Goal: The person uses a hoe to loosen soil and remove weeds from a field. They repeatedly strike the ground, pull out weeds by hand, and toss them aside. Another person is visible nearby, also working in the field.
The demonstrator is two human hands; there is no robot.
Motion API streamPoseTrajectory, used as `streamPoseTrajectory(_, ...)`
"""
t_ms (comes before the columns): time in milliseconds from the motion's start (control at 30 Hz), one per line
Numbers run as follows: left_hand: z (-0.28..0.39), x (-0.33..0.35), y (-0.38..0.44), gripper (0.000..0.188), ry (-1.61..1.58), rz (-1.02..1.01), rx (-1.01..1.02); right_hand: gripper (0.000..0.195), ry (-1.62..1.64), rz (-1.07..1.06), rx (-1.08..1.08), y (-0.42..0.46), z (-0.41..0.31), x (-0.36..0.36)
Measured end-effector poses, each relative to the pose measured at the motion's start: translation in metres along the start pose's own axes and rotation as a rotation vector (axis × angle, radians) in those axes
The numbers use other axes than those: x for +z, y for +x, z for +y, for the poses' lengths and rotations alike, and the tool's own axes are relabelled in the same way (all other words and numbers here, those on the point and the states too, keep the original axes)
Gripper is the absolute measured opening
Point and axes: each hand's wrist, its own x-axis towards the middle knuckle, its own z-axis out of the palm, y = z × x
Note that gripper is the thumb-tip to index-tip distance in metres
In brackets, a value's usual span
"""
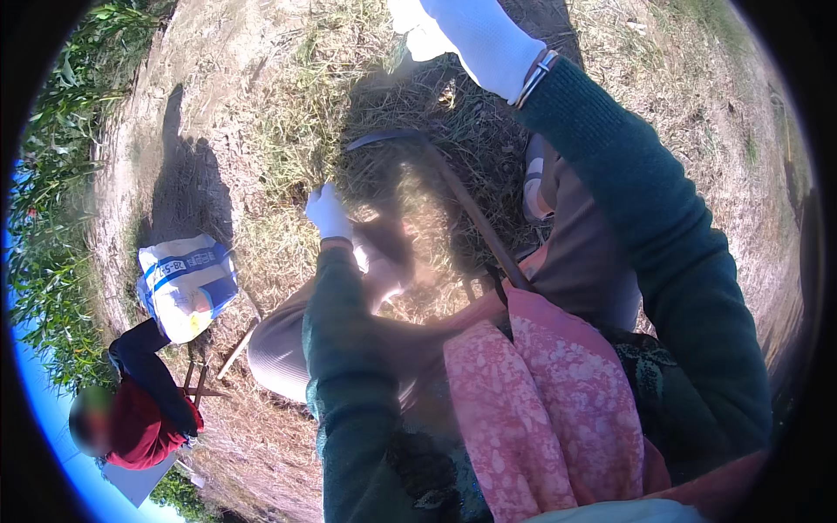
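Both my hands wear white knitted gloves. My left hand (327, 210) is low over the dry grass (274, 150) at the centre left, its fingers at some stems; whether it grips them I cannot tell. My right hand (471, 39) is raised at the top edge, its fingers partly cut off and overexposed, so its hold is unclear. A sickle (472, 208) with a curved metal blade and a long wooden handle lies between my legs, its handle end against my pink patterned cloth (562, 405). Its blade rests over a shaded heap of cut grass (451, 98).
At the left a person in a red top (147, 418) sits beside a white and blue woven sack (186, 281) bearing writing. A wooden stick (237, 350) lies near the sack. Tall green leafy plants (59, 261) line the far left edge.
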Motion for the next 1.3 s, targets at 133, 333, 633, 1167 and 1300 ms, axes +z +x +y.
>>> streamPoseTrajectory(133,-0.056,0.017,-0.025,0.038,0.331,-0.094,0.090,0.027,-0.044,-0.051,-0.012,-0.003,0.017,-0.008)
streamPoseTrajectory(333,-0.019,0.057,0.013,0.035,0.397,-0.127,0.346,0.026,-0.132,-0.090,-0.047,-0.007,0.020,-0.019)
streamPoseTrajectory(633,-0.062,0.086,0.058,0.029,0.190,-0.127,0.118,0.025,-0.182,-0.082,0.137,-0.007,0.009,-0.016)
streamPoseTrajectory(1167,-0.006,0.002,0.080,0.015,0.624,-0.277,0.249,0.027,-0.521,-0.250,-0.663,0.020,0.037,0.012)
streamPoseTrajectory(1300,0.128,0.021,0.025,0.017,-0.002,-0.275,-0.029,0.025,0.073,-0.229,0.025,0.004,0.007,0.001)
